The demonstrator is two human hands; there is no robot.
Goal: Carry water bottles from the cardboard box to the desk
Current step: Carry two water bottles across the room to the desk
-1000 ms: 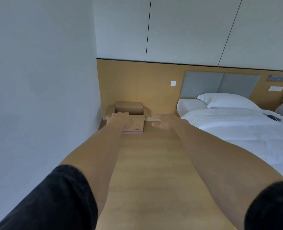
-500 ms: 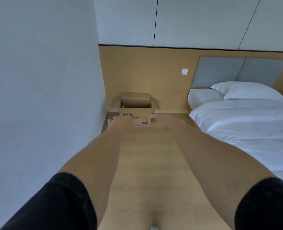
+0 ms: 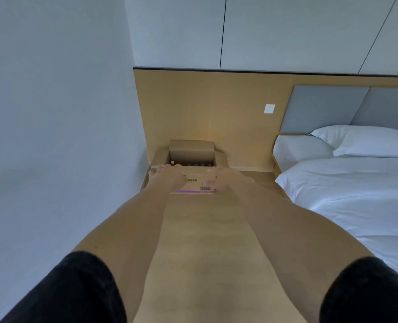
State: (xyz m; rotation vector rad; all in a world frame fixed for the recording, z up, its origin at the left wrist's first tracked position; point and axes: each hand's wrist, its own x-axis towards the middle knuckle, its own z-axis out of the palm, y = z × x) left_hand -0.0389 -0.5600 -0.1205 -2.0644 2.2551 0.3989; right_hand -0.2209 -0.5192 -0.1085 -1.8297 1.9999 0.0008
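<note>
Compared with a second ago, both hands are lower on the box (image 3: 194, 183) front; left hand (image 3: 167, 176) and right hand (image 3: 226, 178) are blurred, grip unclear. Bottles (image 3: 191, 163) remain inside the box, none lifted yet

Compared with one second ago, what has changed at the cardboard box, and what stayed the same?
The left hand and right hand came off the side flaps onto the near wall of the cardboard box; bottle caps now show inside. The box stays on the floor; no bottle is taken yet.
</note>
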